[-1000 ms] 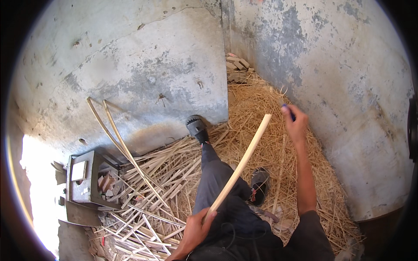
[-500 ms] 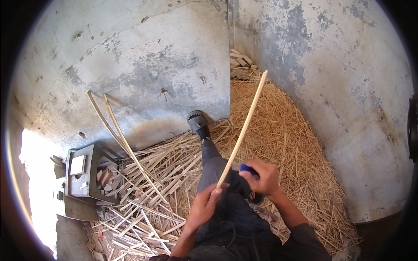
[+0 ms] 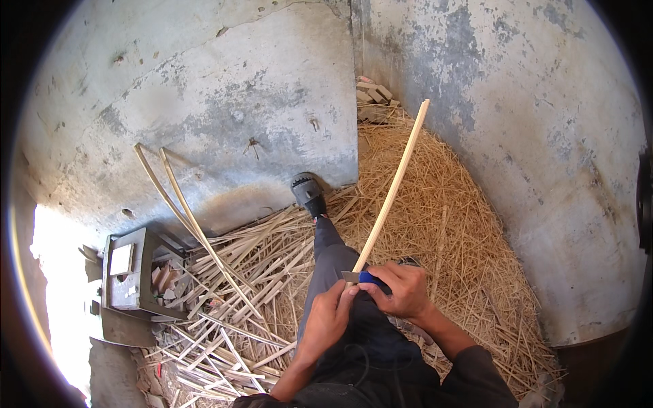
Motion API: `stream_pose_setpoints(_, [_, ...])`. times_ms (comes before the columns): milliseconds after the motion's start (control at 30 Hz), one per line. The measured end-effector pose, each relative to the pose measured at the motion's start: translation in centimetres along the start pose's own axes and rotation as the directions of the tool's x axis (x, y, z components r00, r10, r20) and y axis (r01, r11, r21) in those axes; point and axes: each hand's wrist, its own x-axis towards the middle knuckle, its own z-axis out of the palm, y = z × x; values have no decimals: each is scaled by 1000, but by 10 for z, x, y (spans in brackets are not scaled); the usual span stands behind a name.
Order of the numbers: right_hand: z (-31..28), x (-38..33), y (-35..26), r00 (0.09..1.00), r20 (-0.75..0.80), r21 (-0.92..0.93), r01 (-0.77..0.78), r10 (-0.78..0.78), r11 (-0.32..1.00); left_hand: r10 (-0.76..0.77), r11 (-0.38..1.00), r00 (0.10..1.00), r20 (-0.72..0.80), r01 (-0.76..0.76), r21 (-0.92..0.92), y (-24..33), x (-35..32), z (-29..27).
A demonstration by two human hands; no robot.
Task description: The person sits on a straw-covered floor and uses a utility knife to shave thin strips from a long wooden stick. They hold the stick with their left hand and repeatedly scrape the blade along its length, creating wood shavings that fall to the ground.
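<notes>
A long pale wooden strip [image 3: 398, 178] slants up and away from my lap toward the far right. My left hand [image 3: 328, 316] pinches its near end between thumb and fingers. In my right hand [image 3: 401, 291] is a knife with a blue handle [image 3: 369, 278]; the fingers are wrapped round it. The short, flat metal blade [image 3: 351, 277] lies across the strip just beyond my left fingertips. Whether the blade has bitten into the wood I cannot tell. My right thumb comes close to my left fingertips.
Two long bent strips [image 3: 183, 204] lean on the grey wall [image 3: 224, 102]. Loose wooden slats [image 3: 255, 272] lie left of my outstretched leg, and straw-like shavings [image 3: 469, 272] are heaped at right. An open wooden box [image 3: 126, 272] stands at left. Bricks [image 3: 374, 92] are stacked in the corner.
My right hand has moved left, bringing the knife blade onto the strip. My left hand and the strip have shifted slightly right and up.
</notes>
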Motion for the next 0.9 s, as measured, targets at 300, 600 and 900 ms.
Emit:
stream_pose_setpoints(300, [-8,10,38,964,-226,-29,-149,139,988,-142,988,989,49,139,60,9,-11,-5])
stream_pose_setpoints(600, [-82,58,189,816,-418,-69,-467,400,881,-299,954,919,258,277,118,-31,-70,-29])
stream_pose_setpoints(900, [-2,-3,58,978,-113,152,-159,177,976,-176,984,974,142,176,11,-26,-30,-17])
